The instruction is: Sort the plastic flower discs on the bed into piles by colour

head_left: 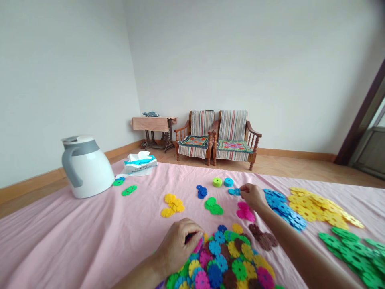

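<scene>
My right hand (254,196) reaches forward, its fingertips pinching a light blue notched plastic disc (237,192) beside another light blue disc (231,192) on the cloth. Fingers curled, my left hand (177,243) is at the left edge of a mixed heap of flower-shaped discs (221,263). A pink disc (197,245) shows at its fingertips, tilted and partly covered by the thumb. Just beyond the right fingertips stand a light blue stack of discs (228,182) and a lime green stack (217,182). Pink discs (246,211) lie below the right hand.
Sorted yellow (319,205), blue (284,208) and green discs (355,251) spread to the right on the pink cloth (99,241). Small yellow (172,204), green (214,206) and brown groups (264,237) surround the heap. A white jug (90,168) and tissue pack (140,162) stand left.
</scene>
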`<state>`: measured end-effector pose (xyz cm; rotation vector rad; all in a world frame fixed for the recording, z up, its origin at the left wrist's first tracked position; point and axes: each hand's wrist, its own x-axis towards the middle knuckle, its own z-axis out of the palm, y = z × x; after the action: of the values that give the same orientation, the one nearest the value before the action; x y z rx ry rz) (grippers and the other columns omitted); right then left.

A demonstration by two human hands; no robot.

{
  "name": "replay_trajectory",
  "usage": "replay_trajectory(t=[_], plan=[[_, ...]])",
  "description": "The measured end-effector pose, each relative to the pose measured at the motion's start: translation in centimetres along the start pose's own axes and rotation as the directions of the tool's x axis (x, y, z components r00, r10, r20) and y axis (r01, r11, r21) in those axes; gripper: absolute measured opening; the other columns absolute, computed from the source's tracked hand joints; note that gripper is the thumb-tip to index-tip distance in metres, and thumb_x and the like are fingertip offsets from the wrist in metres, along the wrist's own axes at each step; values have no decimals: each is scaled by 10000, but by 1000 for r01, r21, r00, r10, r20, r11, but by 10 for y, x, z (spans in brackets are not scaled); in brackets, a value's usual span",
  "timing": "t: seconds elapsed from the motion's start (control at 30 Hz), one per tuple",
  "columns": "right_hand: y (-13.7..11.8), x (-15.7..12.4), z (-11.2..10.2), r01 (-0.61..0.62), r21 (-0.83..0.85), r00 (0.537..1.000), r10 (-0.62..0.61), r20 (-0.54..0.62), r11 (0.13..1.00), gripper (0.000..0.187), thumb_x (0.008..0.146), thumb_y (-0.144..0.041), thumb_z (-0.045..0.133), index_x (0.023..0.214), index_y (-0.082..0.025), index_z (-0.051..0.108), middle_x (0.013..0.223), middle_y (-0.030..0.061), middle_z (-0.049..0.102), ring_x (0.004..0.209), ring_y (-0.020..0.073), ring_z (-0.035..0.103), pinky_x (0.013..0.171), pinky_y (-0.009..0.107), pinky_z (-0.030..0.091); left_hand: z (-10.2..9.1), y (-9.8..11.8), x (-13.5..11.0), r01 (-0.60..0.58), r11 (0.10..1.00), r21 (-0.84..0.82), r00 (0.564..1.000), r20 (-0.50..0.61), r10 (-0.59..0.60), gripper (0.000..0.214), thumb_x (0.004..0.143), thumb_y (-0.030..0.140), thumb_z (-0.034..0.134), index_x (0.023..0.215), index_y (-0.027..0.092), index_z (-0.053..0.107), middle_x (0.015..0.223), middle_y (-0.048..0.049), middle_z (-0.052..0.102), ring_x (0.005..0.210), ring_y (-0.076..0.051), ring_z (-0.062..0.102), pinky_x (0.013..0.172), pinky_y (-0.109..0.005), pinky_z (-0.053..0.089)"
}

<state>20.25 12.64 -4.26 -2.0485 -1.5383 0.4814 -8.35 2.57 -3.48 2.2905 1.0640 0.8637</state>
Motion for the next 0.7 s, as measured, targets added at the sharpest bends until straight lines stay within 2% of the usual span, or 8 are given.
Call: replay_trajectory(t=[0.1,0.23,0.33,0.4,0.53,0.6,0.7], plan=[[0,-1,0,3,39,1000,-3,5,999,292,887,-319,536,1147,-186,546,1178,61,567,966,184,589,807,380,507,0,0,0,7,1000,-11,1000,-3,-7,259,885,252,484,821,174,723,762,-55,689,763,-151,610,722,-213,448],[2,-11,-7,74,86,997,-74,-12,993,271,892,-313,528,1126,-178,555,1135,60,590,932,171,602,791,365,510,-1,1,0,14,1000,-6,1000,7,-14,264,886,258,481,826,170,722,767,-58,689,768,-155,611,724,-218,451],[1,-28,-14,154,91,988,-152,-31,984,178,890,-229,472,981,-171,614,943,53,671,843,166,638,759,307,489,-1,-1,0,12,1000,1,1000,7,-12,255,886,244,478,838,172,717,778,-56,686,775,-156,608,729,-222,450],[-4,-44,-18,226,94,974,-228,9,969,162,832,-195,481,869,-175,638,779,33,693,744,168,650,685,271,471,0,-1,0,13,1000,1,1000,9,-13,252,887,238,476,838,172,714,778,-53,685,772,-154,608,729,-222,449],[-20,-79,-19,389,141,893,-411,186,910,131,727,-198,539,740,-182,668,647,-6,675,616,139,612,568,223,430,-1,-1,1,12,1000,-6,1000,16,-12,244,883,232,480,838,171,712,793,-51,690,781,-152,614,734,-221,449],[-30,-94,-16,444,164,846,-473,247,881,140,694,-187,558,759,-192,682,713,-3,685,655,133,608,587,215,433,-2,0,2,12,1000,-13,1000,18,-12,243,883,229,479,838,175,711,803,-49,693,797,-153,617,743,-222,449],[-40,-111,-11,485,172,812,-515,275,857,243,665,-176,584,885,-198,687,885,30,675,801,159,603,703,248,449,-3,2,1,9,1000,-18,1000,24,-8,237,882,221,478,844,185,710,813,-41,695,806,-152,618,750,-224,449]])
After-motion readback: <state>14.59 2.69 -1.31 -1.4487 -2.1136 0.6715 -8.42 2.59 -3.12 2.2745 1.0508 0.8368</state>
